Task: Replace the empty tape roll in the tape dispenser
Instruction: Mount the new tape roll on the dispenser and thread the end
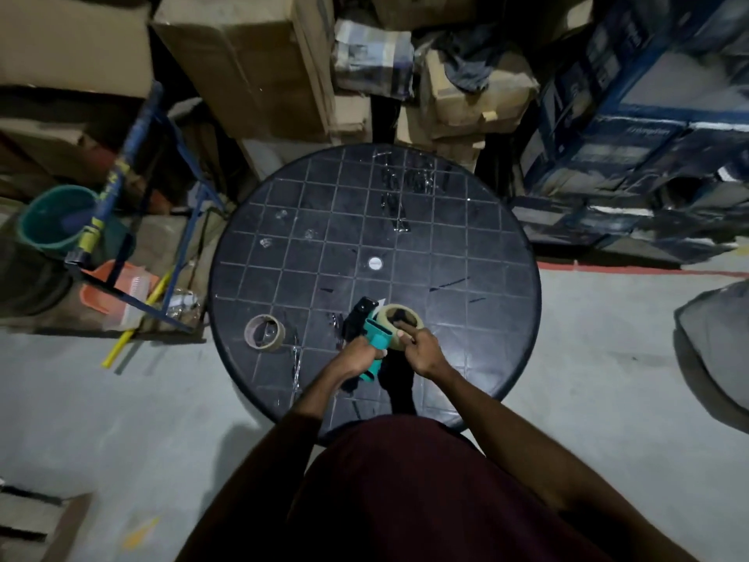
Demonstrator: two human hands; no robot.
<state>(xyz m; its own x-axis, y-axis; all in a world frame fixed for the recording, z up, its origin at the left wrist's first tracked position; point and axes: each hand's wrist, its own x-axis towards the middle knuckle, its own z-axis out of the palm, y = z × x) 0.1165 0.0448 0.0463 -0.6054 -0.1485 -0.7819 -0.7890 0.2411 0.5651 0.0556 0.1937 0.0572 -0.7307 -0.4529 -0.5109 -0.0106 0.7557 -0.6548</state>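
The tape dispenser (371, 338), handle toward 6 o'clock, is being gripped by the left hand (356, 356) while the right hand (421, 350), at 3 o'clock, is pinching the new tape roll (399, 324) on it.

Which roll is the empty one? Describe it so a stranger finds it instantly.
Start at the round black gridded table. On its near-left part lies a bare brown cardboard tape core, alone. Unlike the thicker tan tape roll at the teal dispenser, no hand touches it.

Glossy gridded table (466, 237) — cardboard boxes (243, 58)
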